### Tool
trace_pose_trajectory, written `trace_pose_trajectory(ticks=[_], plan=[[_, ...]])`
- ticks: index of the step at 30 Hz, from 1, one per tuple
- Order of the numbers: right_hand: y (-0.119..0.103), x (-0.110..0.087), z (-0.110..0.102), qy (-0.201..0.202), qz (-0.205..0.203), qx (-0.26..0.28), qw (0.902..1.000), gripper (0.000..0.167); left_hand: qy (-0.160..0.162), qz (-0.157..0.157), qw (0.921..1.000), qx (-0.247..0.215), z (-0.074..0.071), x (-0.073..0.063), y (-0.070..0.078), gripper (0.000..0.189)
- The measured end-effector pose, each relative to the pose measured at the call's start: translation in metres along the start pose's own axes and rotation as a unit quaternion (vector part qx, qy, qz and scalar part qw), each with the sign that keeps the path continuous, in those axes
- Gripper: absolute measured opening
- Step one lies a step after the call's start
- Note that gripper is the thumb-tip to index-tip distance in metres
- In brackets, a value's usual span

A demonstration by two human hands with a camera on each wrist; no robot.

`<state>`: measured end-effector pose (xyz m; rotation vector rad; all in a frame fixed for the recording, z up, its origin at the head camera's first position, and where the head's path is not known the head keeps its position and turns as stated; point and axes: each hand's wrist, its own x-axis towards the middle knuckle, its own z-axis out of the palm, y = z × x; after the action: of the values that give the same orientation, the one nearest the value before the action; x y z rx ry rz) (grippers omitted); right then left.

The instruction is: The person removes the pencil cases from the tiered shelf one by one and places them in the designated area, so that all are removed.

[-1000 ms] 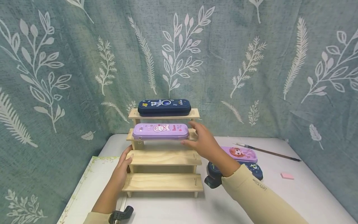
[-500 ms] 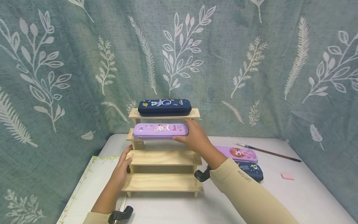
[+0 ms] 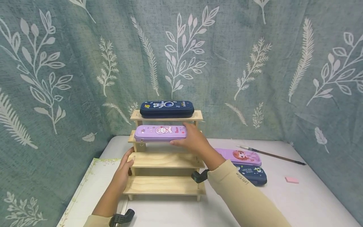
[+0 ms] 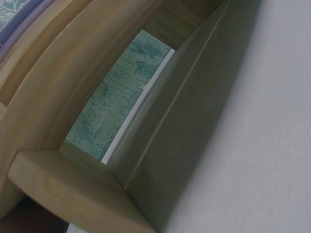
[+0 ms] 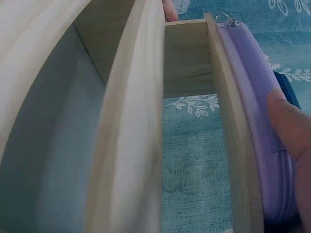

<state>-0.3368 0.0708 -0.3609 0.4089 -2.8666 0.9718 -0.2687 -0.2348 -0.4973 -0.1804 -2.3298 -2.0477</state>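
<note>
A light wooden tiered rack [image 3: 165, 185] stands on the white table. My left hand [image 3: 123, 165] grips its left side by a middle tier, thumb at the board's end. On the tier below the top lies a purple zip pencil case [image 3: 153, 134] with a cartoon print. My right hand [image 3: 193, 140] holds that case by its right end, the thumb [image 5: 286, 116] along the front side and the fingers behind, partly hidden. A dark blue pencil case [image 3: 167, 110] with an astronaut print lies on the top tier.
Right of the rack lie another purple pencil case [image 3: 246, 156] and a dark blue one [image 3: 252, 173], partly behind the right sleeve. A brush [image 3: 272, 154] and a pink eraser [image 3: 292, 180] lie farther right. A patterned curtain [image 3: 218, 63] hangs behind.
My right hand has moved left from the purple case's right end to farther along it, and now holds it. The case itself has hardly shifted. My left hand stays on the rack.
</note>
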Motion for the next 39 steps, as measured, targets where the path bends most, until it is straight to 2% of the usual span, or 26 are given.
trace_pose_trajectory(ticks=[5, 21, 26, 31, 39], plan=[[0.002, -0.002, 0.0, 0.019, 0.008, -0.011, 0.9997, 0.1, -0.005, 0.013, 0.9999, -0.004, 0.002, 0.0, 0.0, 0.054], [0.012, -0.019, -0.008, 0.03, 0.0, -0.018, 0.9994, 0.092, -0.004, 0.0, 1.0, 0.004, 0.008, 0.0, 0.0, 0.055], [0.012, -0.025, -0.013, 0.034, -0.009, -0.019, 0.9992, 0.09, 0.002, -0.002, 0.9999, 0.011, 0.004, 0.0, 0.003, 0.055], [0.014, -0.033, -0.015, 0.034, -0.009, -0.025, 0.9991, 0.089, -0.007, 0.001, 1.0, 0.003, 0.003, -0.001, 0.002, 0.055], [0.018, -0.045, -0.015, 0.037, -0.007, -0.015, 0.9992, 0.095, -0.008, 0.011, 0.9999, 0.006, 0.002, -0.003, 0.001, 0.056]])
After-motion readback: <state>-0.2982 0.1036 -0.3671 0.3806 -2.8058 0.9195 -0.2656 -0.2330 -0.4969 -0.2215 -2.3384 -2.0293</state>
